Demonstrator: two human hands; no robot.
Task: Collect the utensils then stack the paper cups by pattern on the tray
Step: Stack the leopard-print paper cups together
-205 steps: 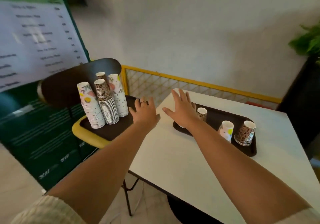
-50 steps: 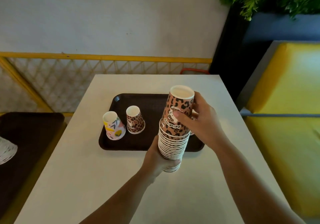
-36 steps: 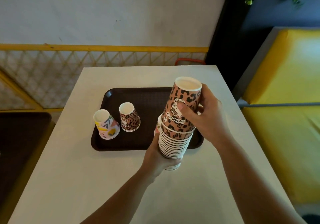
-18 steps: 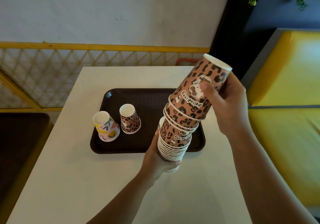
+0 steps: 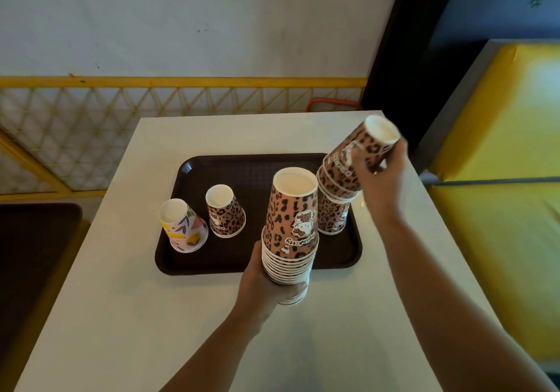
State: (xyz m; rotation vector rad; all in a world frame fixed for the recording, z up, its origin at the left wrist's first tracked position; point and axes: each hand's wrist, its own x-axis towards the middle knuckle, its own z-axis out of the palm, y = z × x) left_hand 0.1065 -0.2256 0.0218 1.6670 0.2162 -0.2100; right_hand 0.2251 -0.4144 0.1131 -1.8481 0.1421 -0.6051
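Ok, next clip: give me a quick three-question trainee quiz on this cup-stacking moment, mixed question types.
1. True or false: the colourful leaf-print cup stands upside down at the left end of the brown tray.
2. What does the left hand hold? A) one single cup B) the tall leopard-print stack C) the tray
3. Fill in: the right hand holds a few nested leopard cups tilted above another leopard cup at the tray's ____ end.

Key: 1 true; 2 B; 3 right.
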